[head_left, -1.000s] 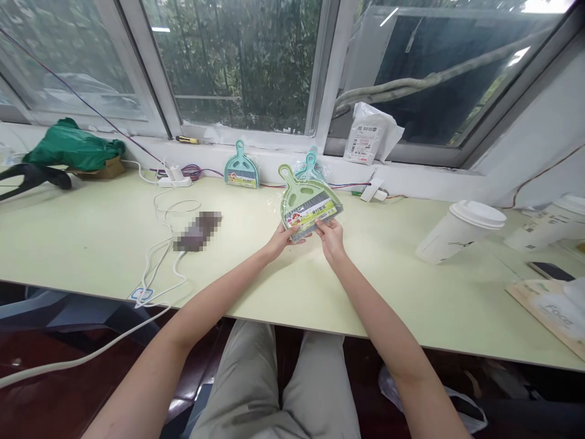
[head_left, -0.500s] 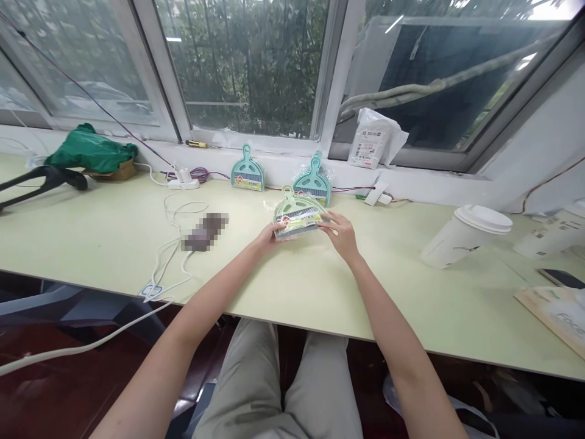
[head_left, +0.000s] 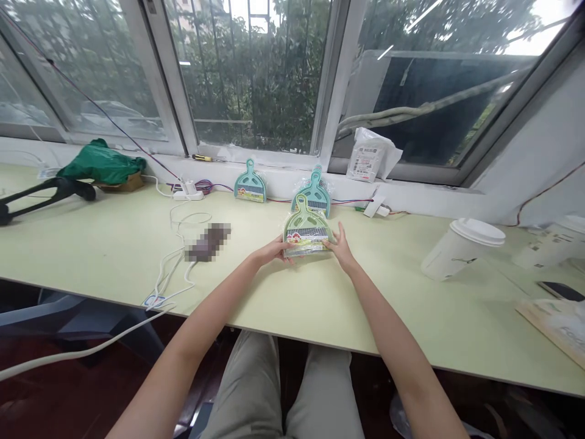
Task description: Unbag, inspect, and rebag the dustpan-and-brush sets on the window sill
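Note:
A light-green dustpan and brush set [head_left: 305, 227] in clear plastic wrap is held upright in front of me, its handle pointing up. My left hand [head_left: 273, 250] grips its lower left edge, and my right hand [head_left: 339, 246] holds the lower right edge with the thumb in front. Behind it, a stack of teal dustpan sets [head_left: 316, 189] leans against the wall below the window, partly hidden by the green one. A single teal dustpan set [head_left: 250, 183] leans to the left of that stack.
A white lidded cup [head_left: 461, 250] stands at right, near a phone [head_left: 560, 291]. White cables [head_left: 171, 262] run across the table [head_left: 100, 256] at left beside a blurred dark object [head_left: 208, 242]. A power strip [head_left: 188, 194] and a white package [head_left: 371, 157] are by the wall.
The green dustpan set has turned more upright and shifted slightly right, facing me more squarely. My right hand's grip has moved, with its thumb now on the front. The camera has tilted up a little.

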Demonstrator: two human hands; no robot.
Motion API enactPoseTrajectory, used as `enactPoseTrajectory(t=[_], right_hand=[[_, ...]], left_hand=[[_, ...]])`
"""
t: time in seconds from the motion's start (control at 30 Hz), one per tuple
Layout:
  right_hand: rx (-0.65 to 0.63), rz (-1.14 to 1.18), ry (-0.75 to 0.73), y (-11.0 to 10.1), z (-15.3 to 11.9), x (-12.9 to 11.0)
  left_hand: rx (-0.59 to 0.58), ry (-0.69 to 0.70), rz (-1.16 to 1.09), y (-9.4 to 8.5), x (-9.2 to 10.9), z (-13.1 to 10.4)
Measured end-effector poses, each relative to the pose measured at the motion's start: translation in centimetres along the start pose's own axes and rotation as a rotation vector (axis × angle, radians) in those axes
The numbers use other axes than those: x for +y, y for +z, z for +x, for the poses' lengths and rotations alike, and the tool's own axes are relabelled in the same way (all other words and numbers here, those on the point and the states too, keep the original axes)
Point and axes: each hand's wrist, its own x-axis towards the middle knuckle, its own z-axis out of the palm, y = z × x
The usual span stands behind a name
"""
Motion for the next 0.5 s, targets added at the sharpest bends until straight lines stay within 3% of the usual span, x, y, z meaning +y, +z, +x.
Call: enactPoseTrajectory(t=[0.1,0.2,0.27,0.4,0.5], right_hand=[[-0.032,0.159,0.169,0.3,0.6,0.7],[0.137,0.220,0.160,1.8,1.9,1.2],[0.214,0.216,0.105,3.8,3.4,1.4],[0.221,0.094,-0.071,9.6,7.5,1.2],[0.200,-0.075,-0.167,14.9,10.3,1.2]], left_hand=[[0.098,0.053,0.039,-0.1,0.3,-0.1],[0.279,0.192,0.145,-0.8,0.7,0.6],[0.471,0.239,0.330,-2.1,1.0,1.6],[0.871,0.126,0.634,-7.7,1.7,3.2],[0.986,0.001,0.808,-13.7,1.8,3.4]])
